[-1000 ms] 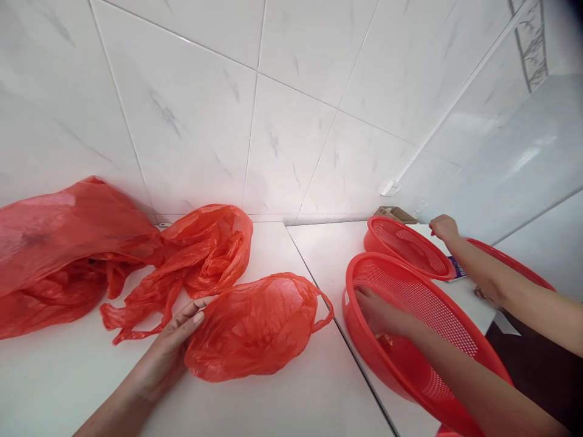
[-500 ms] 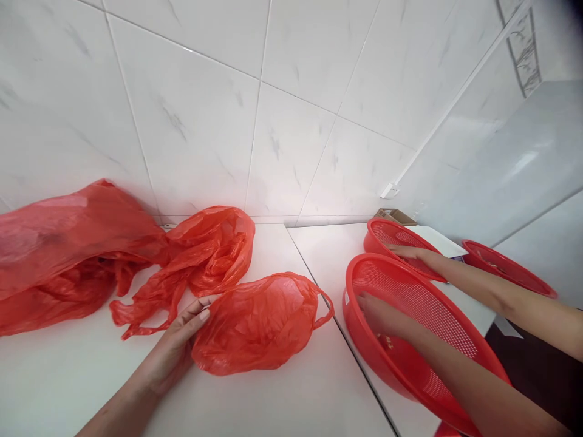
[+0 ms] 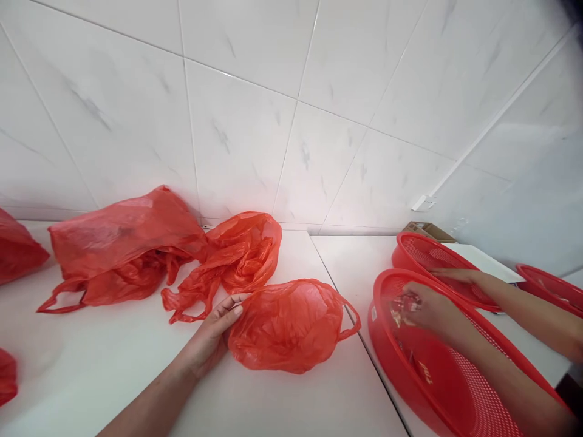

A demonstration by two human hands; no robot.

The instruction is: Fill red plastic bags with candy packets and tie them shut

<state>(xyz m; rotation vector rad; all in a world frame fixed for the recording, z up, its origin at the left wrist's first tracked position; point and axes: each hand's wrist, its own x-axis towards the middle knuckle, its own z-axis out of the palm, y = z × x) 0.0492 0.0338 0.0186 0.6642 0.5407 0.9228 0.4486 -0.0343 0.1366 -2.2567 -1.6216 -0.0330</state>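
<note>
My left hand (image 3: 207,340) pinches the left rim of a red plastic bag (image 3: 285,331) between thumb and fingers. The bag's mouth gapes upward, and one handle loop lies toward the right. Over the near red basket (image 3: 380,346), my right hand (image 3: 426,306) is closed around several small pieces (image 3: 403,309), some gold-coloured and some pale; motion blurs them. A gold-coloured piece (image 3: 426,373) and a few thin bits lie on the basket floor below.
Crumpled red bags (image 3: 248,252) and a fuller red bag (image 3: 122,243) lie along the tiled wall. A co-worker's hand (image 3: 453,275) reaches into a second red basket (image 3: 403,261). Another basket (image 3: 551,288) and a cardboard box (image 3: 428,230) are farther right.
My right hand has risen from the near basket's floor with small pieces in it. The view has swung left, showing more red bags. My left hand keeps its hold on the bag.
</note>
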